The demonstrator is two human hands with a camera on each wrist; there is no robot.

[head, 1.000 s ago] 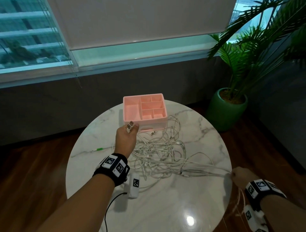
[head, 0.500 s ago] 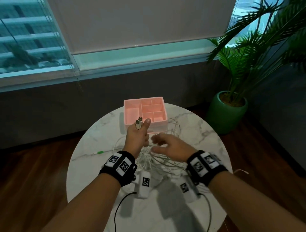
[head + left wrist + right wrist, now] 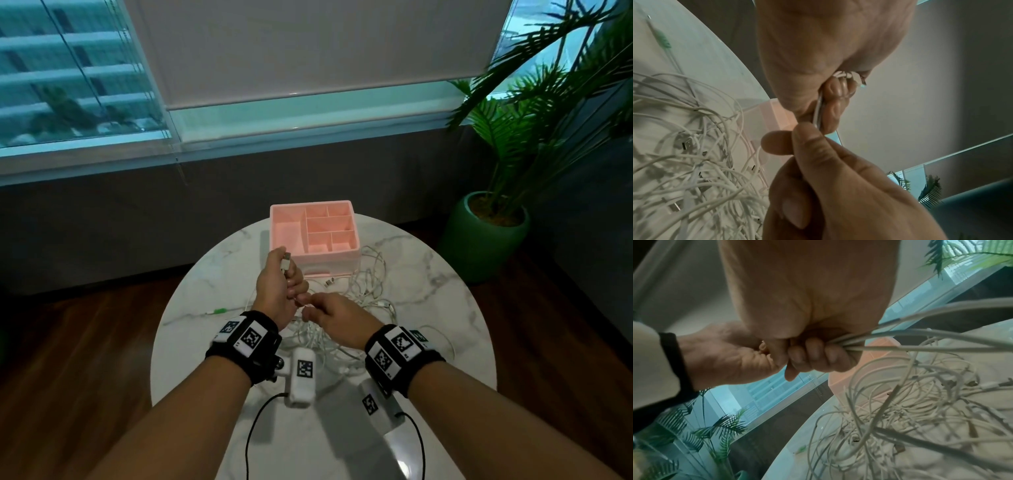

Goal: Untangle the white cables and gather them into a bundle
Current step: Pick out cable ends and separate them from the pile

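Observation:
A tangle of white cables [image 3: 363,294] lies on the round marble table [image 3: 205,342] in front of a pink organiser. My left hand [image 3: 291,277] is raised over the pile and grips one cable, whose USB plug [image 3: 286,263] sticks up out of the fist. My right hand [image 3: 308,308] touches it from the right. The left wrist view shows the cable [image 3: 817,112] running down through the left fingers into the right hand's pinch. In the right wrist view, the right fingers [image 3: 818,356] are curled round several strands [image 3: 900,337] that lead off to the tangle [image 3: 910,402].
The pink compartment organiser [image 3: 315,233] stands at the table's far edge, right behind the hands. A green-tipped lead [image 3: 216,311] lies on the table's left part. A potted palm [image 3: 486,236] stands on the wooden floor to the right. A low wall and window lie beyond.
My right hand has come in from the table's right edge to meet the left hand and has closed on the cables. The left hand still holds the plug end.

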